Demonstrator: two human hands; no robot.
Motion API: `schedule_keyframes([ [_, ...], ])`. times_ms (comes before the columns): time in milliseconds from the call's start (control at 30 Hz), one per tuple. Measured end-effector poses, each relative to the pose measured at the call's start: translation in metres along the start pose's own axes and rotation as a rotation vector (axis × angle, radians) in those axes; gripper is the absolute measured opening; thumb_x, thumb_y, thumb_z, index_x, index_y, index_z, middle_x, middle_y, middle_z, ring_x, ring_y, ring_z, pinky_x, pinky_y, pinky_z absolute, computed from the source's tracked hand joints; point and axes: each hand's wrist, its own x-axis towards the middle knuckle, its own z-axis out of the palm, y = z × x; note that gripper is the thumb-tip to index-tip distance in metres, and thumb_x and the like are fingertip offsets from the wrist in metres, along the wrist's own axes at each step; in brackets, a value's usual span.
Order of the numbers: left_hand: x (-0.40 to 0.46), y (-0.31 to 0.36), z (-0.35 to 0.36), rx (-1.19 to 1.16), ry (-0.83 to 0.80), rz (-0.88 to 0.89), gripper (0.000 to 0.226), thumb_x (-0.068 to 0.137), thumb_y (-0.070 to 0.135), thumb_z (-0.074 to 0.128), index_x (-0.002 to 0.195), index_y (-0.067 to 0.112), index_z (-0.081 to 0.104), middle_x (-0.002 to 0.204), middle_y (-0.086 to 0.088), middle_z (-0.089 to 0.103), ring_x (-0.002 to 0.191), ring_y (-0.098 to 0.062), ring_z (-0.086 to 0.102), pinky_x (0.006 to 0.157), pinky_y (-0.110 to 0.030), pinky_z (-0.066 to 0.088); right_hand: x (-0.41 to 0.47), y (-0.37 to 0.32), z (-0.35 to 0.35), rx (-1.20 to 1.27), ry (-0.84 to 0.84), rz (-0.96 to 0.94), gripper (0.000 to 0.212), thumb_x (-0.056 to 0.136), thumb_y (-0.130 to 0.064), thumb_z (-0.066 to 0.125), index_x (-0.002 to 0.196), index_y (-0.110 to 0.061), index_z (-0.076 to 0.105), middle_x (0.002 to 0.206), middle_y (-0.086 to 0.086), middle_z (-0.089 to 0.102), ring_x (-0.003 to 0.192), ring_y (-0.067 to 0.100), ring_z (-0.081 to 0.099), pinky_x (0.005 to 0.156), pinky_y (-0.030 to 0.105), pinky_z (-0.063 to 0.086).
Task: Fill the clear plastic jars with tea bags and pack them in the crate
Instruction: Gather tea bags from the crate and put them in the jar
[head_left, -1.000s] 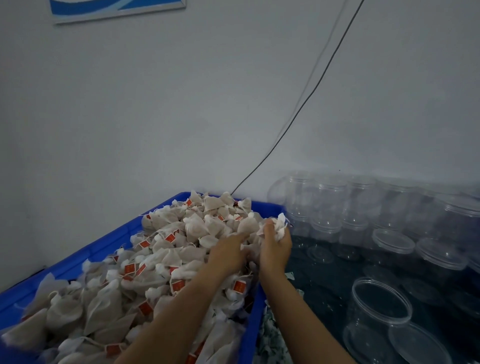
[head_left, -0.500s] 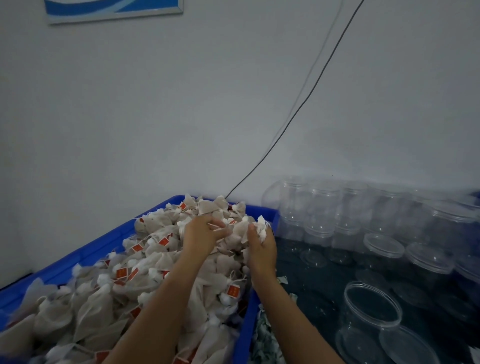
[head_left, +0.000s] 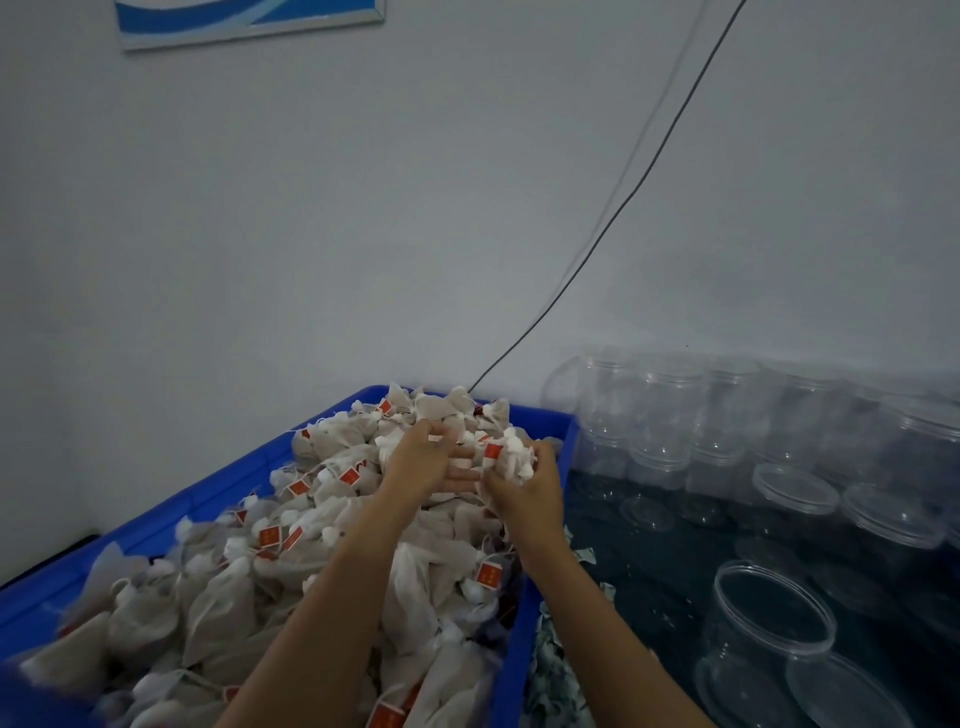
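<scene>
A deep blue plastic crate (head_left: 545, 415) is heaped with off-white mesh tea bags (head_left: 332, 519) bearing small red paper tags; both bare forearms reach over that heap toward the crate's far right corner. The right hand (head_left: 524, 483) is closed around a bunch of tea bags (head_left: 511, 454), white knots and one red tag poking out above its curled fingers; the left hand (head_left: 423, 460) sits just beside it, fingers half bent and resting on the pile (whether it grips any bag I cannot tell). To the right of the crate, on the dark bench (head_left: 649, 561), an open clear plastic jar (head_left: 769, 618) stands nearest the camera with a loose clear round lid (head_left: 841, 691) beside it; farther back, against the pale wall, rows of clear lidded jars (head_left: 795, 493) are stacked. A thin black cable (head_left: 613, 218) runs down the wall to the crate's far edge; scraps of white paper (head_left: 550, 660) lie along the crate's right side.
</scene>
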Motion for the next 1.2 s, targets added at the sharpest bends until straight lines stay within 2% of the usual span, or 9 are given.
schedule_keyframes([
  [133,0.004,-0.023,-0.001,0.809,-0.062,0.221,0.016,0.094,0.018,0.059,0.109,0.017,0.064,0.110,0.000,0.064,0.098,-0.012,0.060,0.092,-0.029,0.049,0.001,0.004,-0.003,-0.005,0.129,-0.043,0.031,0.086,-0.008,0.064,0.112,-0.022,0.052,0.094,-0.006,0.061,0.081,0.009,0.063,0.061,0.021,0.055],
  [333,0.000,-0.037,0.006,1.083,-0.195,0.161,0.028,0.087,0.040,0.065,0.113,0.030,0.065,0.112,0.006,0.064,0.094,-0.011,0.058,0.087,-0.027,0.047,0.002,0.002,-0.004,0.026,0.188,-0.009,0.033,0.088,-0.013,0.065,0.105,-0.036,0.047,0.092,-0.017,0.057,0.082,0.003,0.060,0.063,0.015,0.050],
  [467,0.002,-0.038,0.005,1.023,-0.076,0.217,0.005,0.090,0.024,0.064,0.087,0.025,0.059,0.094,0.005,0.061,0.081,-0.009,0.055,0.078,-0.023,0.046,0.002,0.003,-0.005,0.077,0.244,0.025,0.027,0.089,-0.013,0.064,0.099,-0.035,0.051,0.089,-0.018,0.058,0.078,0.002,0.060,0.056,0.011,0.045],
  [700,0.008,-0.031,-0.005,0.617,0.166,0.197,0.011,0.097,0.011,0.050,0.104,0.009,0.058,0.097,-0.008,0.060,0.086,-0.019,0.057,0.081,-0.034,0.052,0.004,0.004,-0.007,0.123,0.312,0.054,0.023,0.090,-0.016,0.063,0.082,-0.034,0.052,0.086,-0.013,0.059,0.080,0.007,0.060,0.070,0.028,0.052],
  [800,0.011,-0.023,-0.011,0.243,0.225,0.038,0.019,0.096,0.005,0.053,0.114,-0.001,0.054,0.111,-0.019,0.059,0.092,-0.028,0.062,0.069,-0.036,0.059,0.003,0.004,-0.007,0.102,0.239,0.049,0.018,0.091,-0.019,0.062,0.089,-0.034,0.053,0.092,-0.013,0.060,0.085,0.006,0.061,0.067,0.020,0.049],
  [900,0.008,-0.018,-0.013,-0.094,0.184,-0.007,0.013,0.095,-0.002,0.050,0.106,-0.003,0.055,0.114,-0.017,0.056,0.102,-0.034,0.061,0.079,-0.046,0.059,0.002,0.001,-0.008,0.129,0.137,0.064,0.017,0.091,-0.021,0.063,0.095,-0.036,0.054,0.094,-0.017,0.061,0.083,0.000,0.059,0.059,0.011,0.047],
  [967,0.004,-0.014,-0.011,-0.224,0.106,0.023,0.013,0.097,-0.001,0.046,0.103,0.002,0.058,0.114,-0.016,0.060,0.104,-0.033,0.062,0.083,-0.046,0.058,0.000,-0.001,-0.010,0.184,0.028,0.107,0.016,0.091,-0.022,0.064,0.102,-0.032,0.059,0.099,-0.011,0.065,0.091,0.006,0.063,0.069,0.017,0.052],
  [1067,0.002,-0.011,-0.006,-0.174,0.085,0.113,0.009,0.097,0.007,0.051,0.100,0.008,0.060,0.112,-0.020,0.062,0.102,-0.036,0.062,0.090,-0.054,0.053,-0.002,-0.006,-0.015,0.262,-0.168,0.177,0.030,0.090,-0.022,0.064,0.120,-0.016,0.061,0.112,0.004,0.069,0.104,0.020,0.066,0.091,0.041,0.055],
  [1200,0.000,-0.014,-0.004,-0.039,-0.061,0.198,0.009,0.089,0.001,0.062,0.093,0.009,0.064,0.097,-0.011,0.066,0.087,-0.023,0.064,0.079,-0.036,0.056,-0.002,-0.009,-0.020,0.309,-0.287,0.173,0.041,0.091,-0.020,0.061,0.131,-0.016,0.054,0.124,0.007,0.065,0.114,0.023,0.062,0.100,0.047,0.048],
])
